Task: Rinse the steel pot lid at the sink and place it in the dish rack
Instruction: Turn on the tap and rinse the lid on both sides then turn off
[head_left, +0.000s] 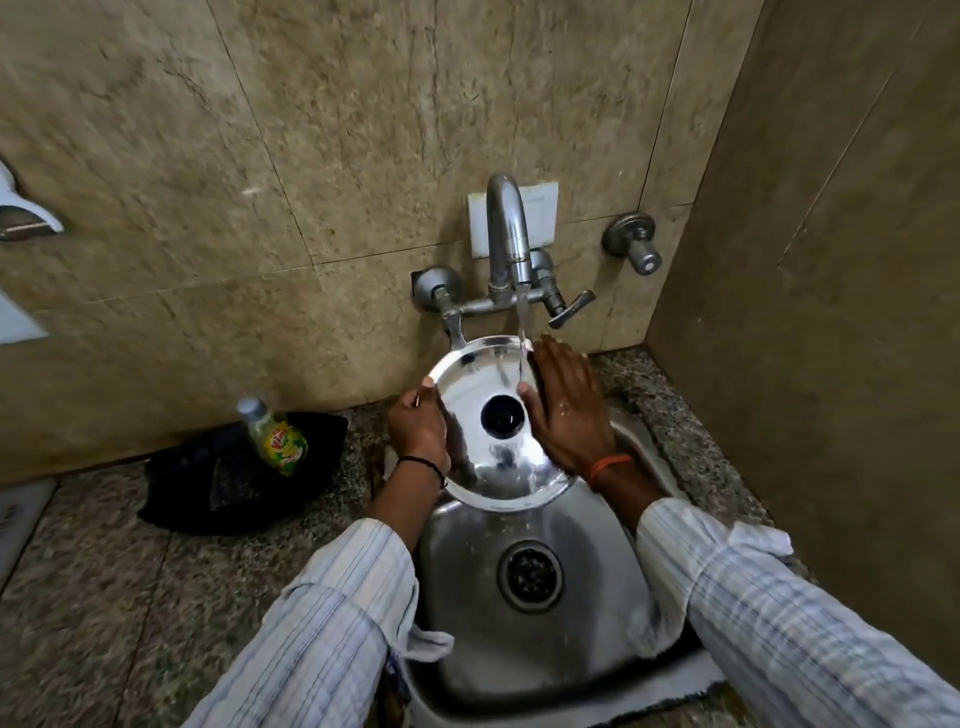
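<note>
A round steel pot lid (483, 467) with a black knob at its middle is held tilted over the steel sink (467, 597). My left hand (418, 434) grips its left rim. My right hand (563, 410) lies on its right side, fingers spread over the surface and thumb near the knob. Water runs from the wall tap (511, 239) onto the lid's upper right edge by my right fingers. No dish rack is in view.
A dish-soap bottle (272, 436) stands on a black cloth or tray (208, 493) on the granite counter left of the sink. A second valve (634, 241) sticks out of the wall at right. A side wall closes off the right.
</note>
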